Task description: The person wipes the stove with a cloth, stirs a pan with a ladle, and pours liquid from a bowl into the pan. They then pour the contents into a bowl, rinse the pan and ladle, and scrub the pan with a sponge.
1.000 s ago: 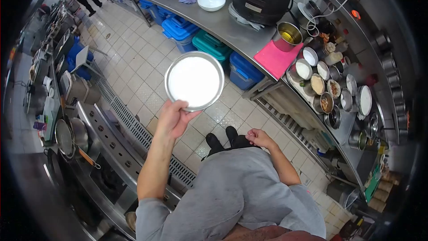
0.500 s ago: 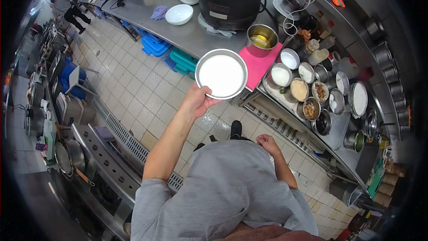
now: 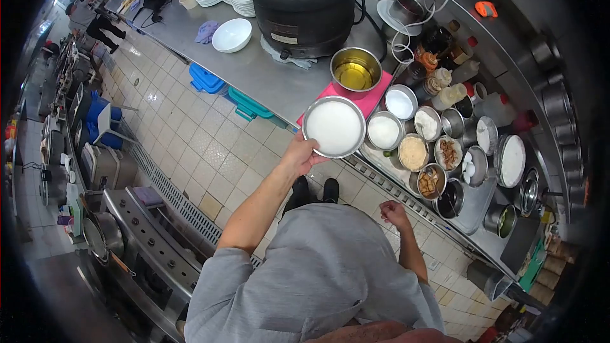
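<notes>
My left hand (image 3: pixel 301 154) grips a round metal bowl (image 3: pixel 363 141) by its near rim, thumb over the edge and fingers underneath. White contents, which look granular, fill much of it. The bowl is in the air over the near edge of a pink cutting board (image 3: pixel 379 91). On that board, just beyond, stands a metal pot (image 3: pixel 337 67) of clear yellow liquid. Loosely curled beside my waist, my right hand (image 3: pixel 396 215) touches nothing I can see. Several metal containers of ingredients stand on the counter to the right, among them one with white powder (image 3: pixel 384 131) and one with tan crumbs (image 3: pixel 413 153).
A black soup warmer (image 3: pixel 305 19) stands on the steel counter (image 3: pixel 279 78), with a white bowl (image 3: pixel 232 35) and stacked plates at its left. Sauce bottles (image 3: pixel 450 96) line the back right. A stove (image 3: pixel 149 235) is at lower left. Another person (image 3: pixel 95 24) stands far off.
My left hand has carried the bowl right and slightly down, closer to the containers. My body has moved toward the counter, and my right hand has shifted slightly right.
</notes>
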A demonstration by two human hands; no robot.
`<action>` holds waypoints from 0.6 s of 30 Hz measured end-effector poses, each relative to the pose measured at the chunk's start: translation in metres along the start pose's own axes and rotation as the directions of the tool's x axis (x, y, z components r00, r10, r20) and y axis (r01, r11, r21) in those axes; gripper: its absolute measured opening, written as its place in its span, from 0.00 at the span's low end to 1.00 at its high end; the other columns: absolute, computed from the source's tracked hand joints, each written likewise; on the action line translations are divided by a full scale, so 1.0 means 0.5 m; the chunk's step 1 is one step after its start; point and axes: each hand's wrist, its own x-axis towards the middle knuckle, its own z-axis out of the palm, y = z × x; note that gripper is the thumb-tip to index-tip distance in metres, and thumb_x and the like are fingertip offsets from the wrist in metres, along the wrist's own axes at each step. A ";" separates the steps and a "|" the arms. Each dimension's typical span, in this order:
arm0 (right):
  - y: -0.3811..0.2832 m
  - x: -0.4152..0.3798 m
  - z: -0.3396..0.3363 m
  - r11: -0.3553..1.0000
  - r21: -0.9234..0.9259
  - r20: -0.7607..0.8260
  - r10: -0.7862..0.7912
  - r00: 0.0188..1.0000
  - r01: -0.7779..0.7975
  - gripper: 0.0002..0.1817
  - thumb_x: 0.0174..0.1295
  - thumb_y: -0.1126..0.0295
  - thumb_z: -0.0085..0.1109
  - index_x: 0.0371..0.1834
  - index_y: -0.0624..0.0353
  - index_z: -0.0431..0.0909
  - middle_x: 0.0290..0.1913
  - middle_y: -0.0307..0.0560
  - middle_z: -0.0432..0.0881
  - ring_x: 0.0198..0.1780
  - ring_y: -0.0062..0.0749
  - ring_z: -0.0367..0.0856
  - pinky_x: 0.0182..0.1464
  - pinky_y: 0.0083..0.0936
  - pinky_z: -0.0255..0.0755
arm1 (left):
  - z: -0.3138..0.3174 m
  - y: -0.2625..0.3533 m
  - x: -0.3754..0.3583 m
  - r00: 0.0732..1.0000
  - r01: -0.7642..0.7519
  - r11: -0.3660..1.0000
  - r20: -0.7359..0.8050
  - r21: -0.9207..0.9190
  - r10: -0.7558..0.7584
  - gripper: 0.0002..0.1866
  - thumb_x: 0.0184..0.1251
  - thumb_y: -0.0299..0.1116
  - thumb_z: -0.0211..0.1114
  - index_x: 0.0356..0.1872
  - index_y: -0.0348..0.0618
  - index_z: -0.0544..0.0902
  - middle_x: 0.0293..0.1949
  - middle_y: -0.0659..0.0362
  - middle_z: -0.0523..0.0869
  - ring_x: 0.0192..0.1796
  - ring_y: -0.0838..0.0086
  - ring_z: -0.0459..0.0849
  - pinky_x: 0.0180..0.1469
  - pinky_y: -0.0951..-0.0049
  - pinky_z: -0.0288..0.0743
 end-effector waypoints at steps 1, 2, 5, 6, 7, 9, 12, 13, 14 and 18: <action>0.000 -0.002 0.004 1.000 0.013 0.028 -0.007 1.000 0.007 0.10 0.68 0.66 0.60 0.46 0.61 0.80 0.32 0.39 0.82 0.28 0.23 0.80 0.29 0.21 0.75 | 0.000 -0.005 0.014 1.000 0.022 1.000 0.011 0.018 -0.022 0.32 0.60 0.13 0.48 0.69 0.37 0.60 0.59 0.41 0.75 0.54 0.49 0.85 0.50 0.50 0.88; 0.021 0.010 0.009 1.000 0.007 0.030 -0.009 0.999 0.009 0.10 0.68 0.66 0.60 0.46 0.61 0.80 0.32 0.39 0.82 0.28 0.23 0.80 0.29 0.21 0.75 | 0.000 -0.009 0.026 0.999 0.043 0.998 0.021 0.038 -0.044 0.31 0.61 0.13 0.48 0.69 0.37 0.60 0.59 0.40 0.76 0.54 0.48 0.85 0.49 0.50 0.88; 0.045 0.034 0.036 0.995 -0.077 0.059 -0.056 0.997 0.060 0.12 0.66 0.64 0.62 0.42 0.62 0.81 0.31 0.41 0.82 0.29 0.23 0.80 0.31 0.21 0.74 | 0.006 -0.026 0.058 0.993 0.101 0.995 -0.061 0.017 -0.100 0.35 0.59 0.12 0.49 0.71 0.44 0.60 0.60 0.44 0.76 0.54 0.50 0.85 0.46 0.50 0.88; 0.030 0.028 0.041 0.979 -0.189 0.047 -0.071 0.996 0.078 0.13 0.66 0.62 0.63 0.41 0.63 0.82 0.31 0.42 0.83 0.31 0.24 0.80 0.33 0.22 0.75 | 0.000 -0.039 0.071 0.995 0.083 0.997 -0.053 0.011 -0.082 0.36 0.59 0.13 0.50 0.72 0.46 0.60 0.61 0.46 0.77 0.56 0.50 0.84 0.46 0.49 0.88; 0.017 0.024 0.046 0.967 -0.208 0.045 -0.143 0.989 0.149 0.14 0.65 0.62 0.64 0.41 0.65 0.81 0.28 0.43 0.83 0.28 0.24 0.79 0.31 0.23 0.74 | -0.003 -0.050 0.083 0.997 0.058 0.998 -0.046 0.003 -0.058 0.38 0.59 0.13 0.50 0.72 0.48 0.60 0.61 0.47 0.77 0.57 0.51 0.84 0.47 0.48 0.88; -0.017 0.007 0.051 0.961 -0.197 0.042 -0.188 0.981 0.193 0.16 0.64 0.63 0.65 0.41 0.67 0.81 0.26 0.44 0.83 0.25 0.24 0.78 0.29 0.23 0.73 | -0.002 -0.050 0.089 0.998 0.022 1.000 -0.053 -0.009 -0.022 0.39 0.59 0.13 0.50 0.73 0.51 0.59 0.61 0.49 0.77 0.57 0.51 0.83 0.47 0.47 0.87; -0.027 0.009 0.050 0.973 -0.145 0.060 -0.171 0.983 0.178 0.15 0.65 0.64 0.65 0.42 0.67 0.82 0.29 0.44 0.84 0.27 0.23 0.79 0.32 0.22 0.74 | 0.008 -0.050 0.077 1.000 0.011 1.000 -0.030 0.003 -0.011 0.38 0.60 0.16 0.54 0.73 0.53 0.60 0.62 0.51 0.77 0.57 0.53 0.84 0.49 0.47 0.86; -0.026 0.023 0.046 0.963 -0.204 0.070 -0.165 0.984 0.176 0.14 0.65 0.65 0.65 0.42 0.67 0.82 0.31 0.44 0.85 0.29 0.24 0.80 0.34 0.23 0.75 | 0.009 -0.047 0.072 1.000 0.006 1.000 -0.021 0.011 -0.006 0.36 0.62 0.19 0.57 0.73 0.51 0.61 0.61 0.50 0.78 0.56 0.54 0.85 0.50 0.48 0.85; -0.020 0.039 0.042 0.948 -0.265 0.083 -0.161 0.984 0.177 0.13 0.65 0.66 0.65 0.42 0.67 0.83 0.33 0.44 0.85 0.30 0.24 0.80 0.36 0.23 0.76 | 0.000 -0.062 0.079 1.000 -0.004 1.000 0.018 -0.012 0.004 0.36 0.62 0.21 0.57 0.74 0.52 0.61 0.62 0.50 0.77 0.54 0.54 0.85 0.49 0.50 0.86; 0.129 0.215 0.024 0.940 -0.117 0.232 -0.288 0.929 0.320 0.12 0.64 0.67 0.65 0.43 0.65 0.84 0.37 0.45 0.86 0.39 0.26 0.82 0.46 0.24 0.76 | 0.019 -0.033 0.022 0.996 0.065 0.996 -0.066 0.056 -0.061 0.38 0.66 0.28 0.61 0.76 0.52 0.57 0.66 0.49 0.73 0.56 0.57 0.82 0.50 0.55 0.85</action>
